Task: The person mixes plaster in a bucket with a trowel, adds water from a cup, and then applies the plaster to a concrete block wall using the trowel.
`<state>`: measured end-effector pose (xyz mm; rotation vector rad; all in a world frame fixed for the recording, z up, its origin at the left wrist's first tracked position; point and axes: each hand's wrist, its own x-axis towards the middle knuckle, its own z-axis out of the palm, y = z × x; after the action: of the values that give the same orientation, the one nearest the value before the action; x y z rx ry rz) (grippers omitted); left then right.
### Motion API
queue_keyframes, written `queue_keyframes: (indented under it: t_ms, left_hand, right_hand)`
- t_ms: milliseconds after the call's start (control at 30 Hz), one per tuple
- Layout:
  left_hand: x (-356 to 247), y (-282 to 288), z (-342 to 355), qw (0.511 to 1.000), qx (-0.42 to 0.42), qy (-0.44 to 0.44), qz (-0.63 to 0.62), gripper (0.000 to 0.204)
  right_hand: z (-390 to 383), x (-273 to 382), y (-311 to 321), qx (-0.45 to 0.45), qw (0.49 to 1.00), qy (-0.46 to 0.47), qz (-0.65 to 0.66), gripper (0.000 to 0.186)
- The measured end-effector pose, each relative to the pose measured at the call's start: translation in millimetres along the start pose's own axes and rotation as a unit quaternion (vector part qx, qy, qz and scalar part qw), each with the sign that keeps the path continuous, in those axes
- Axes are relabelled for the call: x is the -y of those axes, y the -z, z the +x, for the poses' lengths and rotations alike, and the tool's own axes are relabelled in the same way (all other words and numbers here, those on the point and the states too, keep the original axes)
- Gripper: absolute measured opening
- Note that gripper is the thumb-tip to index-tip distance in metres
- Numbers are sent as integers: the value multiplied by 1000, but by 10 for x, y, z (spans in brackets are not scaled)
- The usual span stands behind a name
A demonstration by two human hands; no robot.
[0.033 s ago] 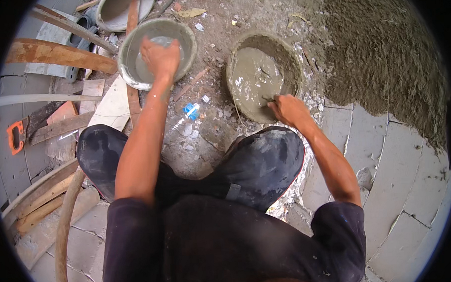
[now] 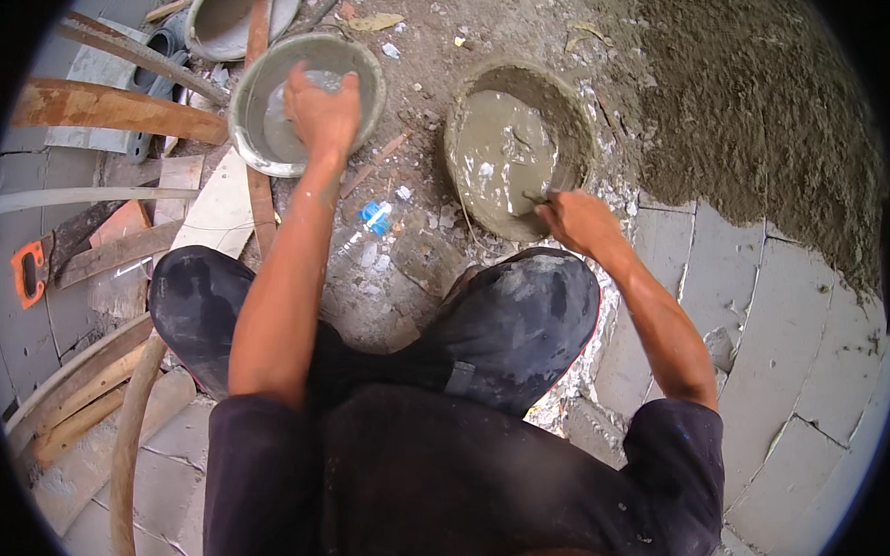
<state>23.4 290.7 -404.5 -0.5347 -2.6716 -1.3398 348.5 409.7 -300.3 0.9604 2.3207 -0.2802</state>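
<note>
Around the left hand (image 2: 324, 116) rises the rim of the left bucket (image 2: 254, 106); the hand sits within its outline, thumb and fingers apart and slightly blurred. Nothing shows in its grasp, though the palm is hidden. Just beyond its fingers lies a pale patch, and I cannot tell whether that is water or a sheen on the bottom.

Well to the right, the right hand (image 2: 578, 219) is at the near side of the right bucket (image 2: 575, 141), its fingers curled. Whether they close on the rim or on something small and dark at the fingertips, I cannot tell. Ahead of those fingers, the grey slurry (image 2: 504, 144) lies in that bucket, wet and glossy, with streaks on its surface.

Farther to the right of that hand and ahead of it spreads the mortar patch (image 2: 752, 101), rough and ending in a ragged edge. On the hand's near side of that edge, the slabs (image 2: 779, 301) are bare, so the coating looks only partly done. The slurry seems wetted through, and a fair amount sits unused.

Between the hands and nearer the body lies a blue scrap (image 2: 375, 218). Left of the left hand are planks (image 2: 121, 255) and an orange saw handle (image 2: 26, 296).
</note>
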Motion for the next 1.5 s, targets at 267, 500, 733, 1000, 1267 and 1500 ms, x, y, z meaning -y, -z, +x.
queue_keyframes:
  t_ms: [267, 500, 733, 1000, 1267, 1500]
  left_hand:
    - [-479, -130, -1049, 806, 387, 279, -350, 35]
    - [-309, -370, -1077, 793, 412, 272, -357, 18]
    - [-418, -237, -1023, 752, 430, 298, -403, 13]
    - [-353, -222, -930, 754, 496, 280, -327, 14]
    - [-340, -216, -918, 740, 496, 298, -343, 14]
    - [-406, -229, -964, 741, 466, 305, -375, 18]
  right_hand:
    - [193, -188, 738, -138, 965, -20, -224, 31]
    - [622, -160, 192, -31, 988, 98, -117, 38]
    - [402, -69, -95, 76, 985, 43, 152, 41]
    - [286, 138, -242, 152, 864, -90, 471, 43]
    - [290, 228, -291, 197, 559, -194, 782, 37]
    - [-29, -280, 690, -3, 947, -110, 302, 47]
